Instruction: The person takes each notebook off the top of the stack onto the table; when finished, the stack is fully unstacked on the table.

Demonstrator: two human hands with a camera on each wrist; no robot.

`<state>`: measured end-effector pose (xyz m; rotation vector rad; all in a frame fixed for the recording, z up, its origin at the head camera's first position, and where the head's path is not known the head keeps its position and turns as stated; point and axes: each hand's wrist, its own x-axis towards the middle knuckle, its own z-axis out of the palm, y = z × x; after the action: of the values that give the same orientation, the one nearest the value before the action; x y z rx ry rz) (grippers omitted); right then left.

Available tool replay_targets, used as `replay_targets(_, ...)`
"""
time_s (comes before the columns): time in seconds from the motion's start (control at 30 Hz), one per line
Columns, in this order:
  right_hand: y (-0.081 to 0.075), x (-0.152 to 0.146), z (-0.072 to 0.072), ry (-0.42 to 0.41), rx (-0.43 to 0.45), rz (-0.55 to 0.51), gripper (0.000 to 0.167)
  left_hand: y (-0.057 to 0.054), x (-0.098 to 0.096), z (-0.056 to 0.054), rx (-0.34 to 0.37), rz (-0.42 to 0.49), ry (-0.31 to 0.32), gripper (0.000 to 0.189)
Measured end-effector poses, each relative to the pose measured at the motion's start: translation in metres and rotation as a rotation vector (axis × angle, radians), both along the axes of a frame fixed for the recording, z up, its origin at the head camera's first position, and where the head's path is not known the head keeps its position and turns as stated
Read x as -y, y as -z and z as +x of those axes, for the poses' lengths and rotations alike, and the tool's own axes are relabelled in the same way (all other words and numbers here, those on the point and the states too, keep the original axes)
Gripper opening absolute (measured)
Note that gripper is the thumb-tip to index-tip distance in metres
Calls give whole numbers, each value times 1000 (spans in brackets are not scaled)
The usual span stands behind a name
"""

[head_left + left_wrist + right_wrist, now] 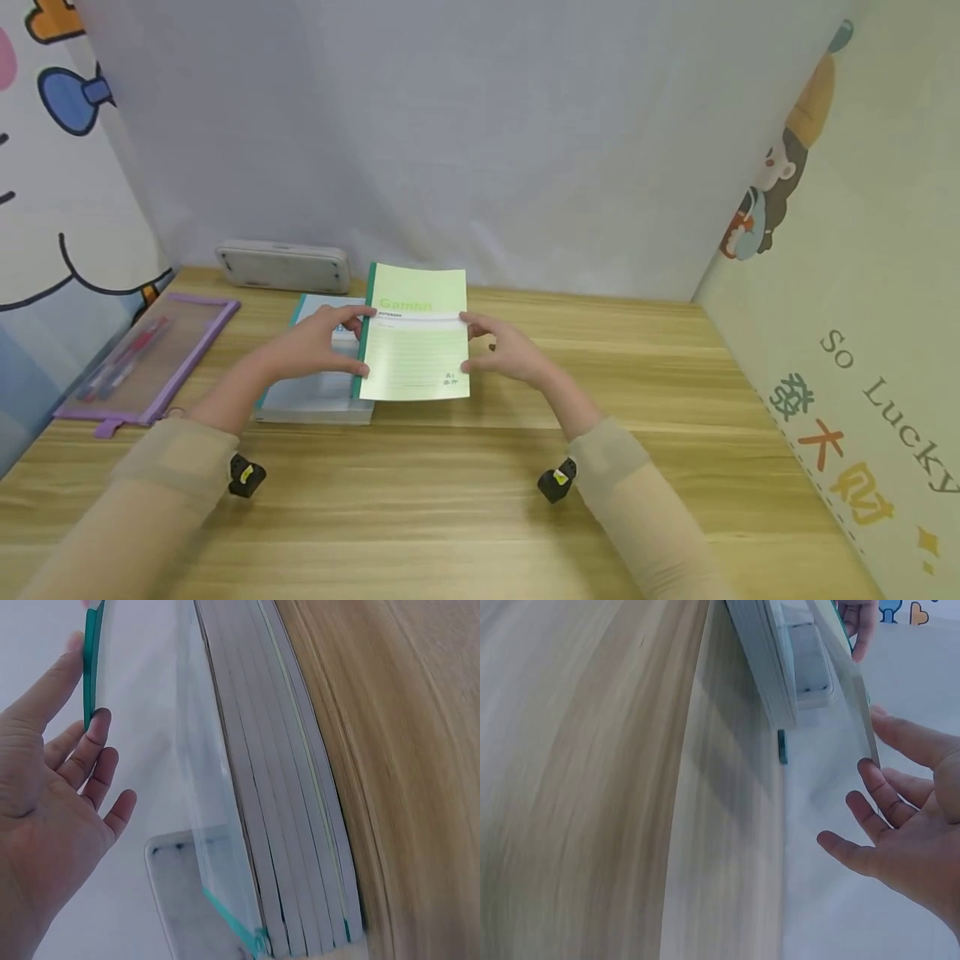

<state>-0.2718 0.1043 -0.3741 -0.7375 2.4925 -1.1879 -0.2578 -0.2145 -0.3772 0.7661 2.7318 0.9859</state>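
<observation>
A pale green notebook [416, 342] with a dark green spine is held up above the table, its cover facing the head camera. My left hand [318, 343] pinches its spine edge between thumb and fingers. On the opposite edge, my right hand [510, 348] pinches it the same way. Below and to the left lies a stack of notebooks [315, 404] with a light blue cover on top, partly hidden by my left hand and the raised notebook. The left wrist view shows the thick page edges of the stack [262, 772], close beside the left hand.
A grey-white case [285, 268] stands at the back against the white cloth. On the left lies a purple-edged mesh zip pouch [197, 354] with pens inside. In the right wrist view, a small dark green object [782, 746] sits at the table's back edge. Printed cloths hang on both sides.
</observation>
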Motion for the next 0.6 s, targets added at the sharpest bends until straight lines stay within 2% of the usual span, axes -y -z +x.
replay_targets(0.2, 8, -19, -2, -9, 21, 0, 79, 9, -18, -6, -30, -50, -7, 90)
replay_targets(0.4, 17, -30, -3, -15, 57, 16, 78, 23, -32, -8, -112, -164, -15, 89)
replay_targets(0.6, 26, -37, -9, -20, 70, 54, 78, 30, -39, -11, -84, -225, 1, 80)
